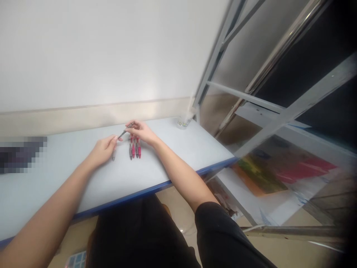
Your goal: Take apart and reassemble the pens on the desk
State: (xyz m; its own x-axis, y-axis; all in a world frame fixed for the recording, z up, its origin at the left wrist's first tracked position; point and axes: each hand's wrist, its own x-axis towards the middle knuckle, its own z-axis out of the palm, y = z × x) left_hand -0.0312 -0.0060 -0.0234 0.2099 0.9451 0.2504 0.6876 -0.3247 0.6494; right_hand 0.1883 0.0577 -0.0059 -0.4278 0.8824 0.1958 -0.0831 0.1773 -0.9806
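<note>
A slim dark pen (122, 133) slants between my two hands above the pale table (156, 167). Its lower end is pinched in the fingers of my left hand (104, 149). My right hand (141, 131) has its fingers closed on the upper end. Just below my right hand, several pens (135, 150) lie side by side, some grey and some pinkish red; their far ends are partly hidden by that hand. Another grey pen tip (113, 155) shows beside my left hand, and the rest of it is hidden.
A clear cup (183, 122) stands near the table's back right corner. The table has a blue front edge (145, 192). At the right is a metal rack (245, 97) with papers and coloured packets on its lower shelf. A pixelated dark object (21, 154) is at the left.
</note>
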